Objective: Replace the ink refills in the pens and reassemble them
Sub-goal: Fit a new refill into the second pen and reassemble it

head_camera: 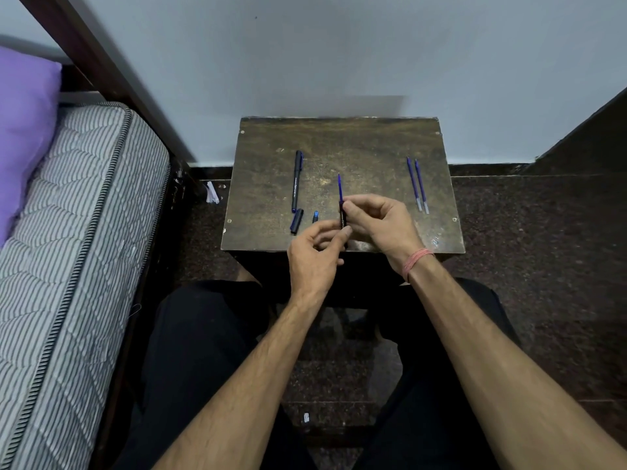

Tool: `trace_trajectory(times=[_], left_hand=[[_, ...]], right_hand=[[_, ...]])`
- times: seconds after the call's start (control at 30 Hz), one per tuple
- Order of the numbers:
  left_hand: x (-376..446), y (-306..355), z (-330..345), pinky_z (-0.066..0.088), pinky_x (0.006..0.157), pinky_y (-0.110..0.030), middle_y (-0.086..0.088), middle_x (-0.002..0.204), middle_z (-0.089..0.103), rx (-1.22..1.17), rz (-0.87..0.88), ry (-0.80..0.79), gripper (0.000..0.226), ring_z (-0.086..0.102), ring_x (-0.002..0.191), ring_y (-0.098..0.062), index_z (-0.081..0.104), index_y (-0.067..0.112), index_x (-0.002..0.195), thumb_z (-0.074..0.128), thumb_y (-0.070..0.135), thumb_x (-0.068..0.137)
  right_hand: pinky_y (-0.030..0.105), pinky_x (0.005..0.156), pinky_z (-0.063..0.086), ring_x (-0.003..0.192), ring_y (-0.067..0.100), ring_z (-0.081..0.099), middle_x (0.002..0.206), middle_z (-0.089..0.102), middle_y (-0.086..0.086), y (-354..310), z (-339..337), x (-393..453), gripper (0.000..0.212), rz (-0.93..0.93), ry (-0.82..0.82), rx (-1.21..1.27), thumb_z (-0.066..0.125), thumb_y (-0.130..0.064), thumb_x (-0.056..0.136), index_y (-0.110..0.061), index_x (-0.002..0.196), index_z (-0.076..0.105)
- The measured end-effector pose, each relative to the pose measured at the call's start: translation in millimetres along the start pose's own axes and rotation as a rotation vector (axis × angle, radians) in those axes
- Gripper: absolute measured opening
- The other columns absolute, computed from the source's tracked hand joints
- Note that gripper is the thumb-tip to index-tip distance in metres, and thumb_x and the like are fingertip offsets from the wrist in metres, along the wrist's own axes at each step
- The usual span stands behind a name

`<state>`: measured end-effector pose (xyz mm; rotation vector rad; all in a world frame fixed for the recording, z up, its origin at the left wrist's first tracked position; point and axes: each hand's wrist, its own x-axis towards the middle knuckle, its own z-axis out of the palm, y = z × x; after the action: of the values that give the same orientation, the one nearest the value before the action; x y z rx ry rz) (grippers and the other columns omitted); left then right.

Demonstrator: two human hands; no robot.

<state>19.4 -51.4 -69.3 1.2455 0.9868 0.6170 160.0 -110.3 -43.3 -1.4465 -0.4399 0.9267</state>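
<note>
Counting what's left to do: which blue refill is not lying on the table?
The refill sticking up out of the pen barrel in the hands; the other two refills lie side by side at the table's right.

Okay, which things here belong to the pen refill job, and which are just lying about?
Job:
- black pen barrel with blue refill sticking out, held in both hands: left hand, right hand
- capped black pen
- loose dark blue cap
- small blue tip piece
- two spare blue refills

Lying about:
- purple pillow
- striped mattress
</note>
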Motion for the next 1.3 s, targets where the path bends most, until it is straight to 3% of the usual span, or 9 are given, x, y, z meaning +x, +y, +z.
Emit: trace_trajectory(times=[0.23, 0.37, 0.53, 0.7, 0.83, 1.0, 1.07, 1.17, 1.3], left_hand=[[-2, 7, -8, 0.065, 0.058, -0.025, 0.001, 0.100, 0.089, -0.005, 0.014, -0.029, 0.023, 0.087, 0.092, -0.014, 0.086, 0.022, 0.115, 0.093, 0.022, 0.093], [0, 9, -27, 0.063, 0.053, -0.029, 0.006, 0.090, 0.087, 0.083, 0.069, 0.059, 0.017, 0.082, 0.078, -0.011, 0.087, 0.034, 0.105, 0.092, 0.043, 0.092], [20, 24, -44, 0.049, 0.065, -0.020, 0.017, 0.066, 0.072, 0.530, 0.232, 0.263, 0.021, 0.067, 0.061, 0.001, 0.085, 0.036, 0.094, 0.084, 0.057, 0.093], [36, 51, -35, 0.048, 0.074, -0.031, 0.012, 0.088, 0.083, 1.092, 0.238, 0.147, 0.035, 0.081, 0.092, -0.020, 0.087, 0.033, 0.103, 0.087, 0.064, 0.087], [41, 62, -25, 0.048, 0.076, -0.033, 0.010, 0.095, 0.083, 1.195, 0.201, 0.101, 0.025, 0.081, 0.100, -0.025, 0.086, 0.032, 0.099, 0.088, 0.056, 0.091], [41, 61, -26, 0.057, 0.079, -0.029, 0.019, 0.077, 0.079, 0.919, 0.079, 0.106, 0.022, 0.076, 0.081, -0.005, 0.083, 0.034, 0.088, 0.082, 0.055, 0.091], [42, 61, -24, 0.052, 0.067, -0.022, 0.020, 0.071, 0.079, 0.571, -0.022, 0.076, 0.024, 0.071, 0.064, 0.004, 0.083, 0.032, 0.083, 0.082, 0.053, 0.094], [48, 65, -18, 0.044, 0.044, -0.019, 0.013, 0.065, 0.074, 0.073, -0.192, 0.077, 0.022, 0.051, 0.042, 0.001, 0.082, 0.023, 0.088, 0.081, 0.039, 0.104], [53, 77, -13, 0.038, 0.036, -0.014, 0.008, 0.086, 0.086, -0.235, -0.362, 0.089, 0.012, 0.041, 0.038, 0.002, 0.079, 0.018, 0.101, 0.079, 0.028, 0.107]], right_hand=[[0.035, 0.089, 0.065, 0.099, 0.028, 0.078, 0.110, 0.080, 0.023, 11, -1, -3, 0.020, 0.076, -0.013, 0.084, 0.082, -0.012, 0.094, -0.006, 0.113, 0.080], [0.037, 0.097, 0.063, 0.105, 0.027, 0.077, 0.113, 0.081, 0.019, 14, -1, -5, 0.019, 0.078, -0.001, 0.099, 0.077, -0.013, 0.097, -0.009, 0.116, 0.080], [0.029, 0.090, 0.063, 0.103, 0.019, 0.079, 0.110, 0.083, 0.013, 18, 1, -8, 0.018, 0.063, 0.016, 0.075, 0.077, -0.011, 0.097, -0.011, 0.115, 0.081], [0.033, 0.097, 0.063, 0.106, 0.022, 0.077, 0.112, 0.082, 0.015, 16, -1, -8, 0.021, 0.079, 0.008, 0.100, 0.076, -0.009, 0.097, -0.008, 0.117, 0.081], [0.027, 0.090, 0.063, 0.104, 0.020, 0.078, 0.115, 0.081, 0.017, 16, -5, -7, 0.027, 0.088, -0.011, 0.103, 0.076, -0.006, 0.097, 0.002, 0.123, 0.077], [0.028, 0.090, 0.064, 0.101, 0.020, 0.080, 0.113, 0.082, 0.017, 13, -9, -6, 0.024, 0.134, -0.075, 0.130, 0.075, -0.004, 0.097, -0.001, 0.120, 0.078], [0.027, 0.088, 0.063, 0.100, 0.020, 0.081, 0.111, 0.083, 0.015, 13, -10, -6, 0.019, 0.126, -0.091, 0.140, 0.075, -0.004, 0.097, -0.006, 0.115, 0.081], [0.024, 0.086, 0.062, 0.100, 0.017, 0.081, 0.110, 0.083, 0.012, 11, -9, -8, 0.017, 0.121, -0.111, 0.138, 0.075, -0.004, 0.097, -0.012, 0.109, 0.084], [0.025, 0.086, 0.063, 0.098, 0.017, 0.080, 0.108, 0.083, 0.011, 9, -11, -7, 0.017, 0.123, -0.115, 0.125, 0.075, -0.003, 0.097, -0.013, 0.107, 0.085]])
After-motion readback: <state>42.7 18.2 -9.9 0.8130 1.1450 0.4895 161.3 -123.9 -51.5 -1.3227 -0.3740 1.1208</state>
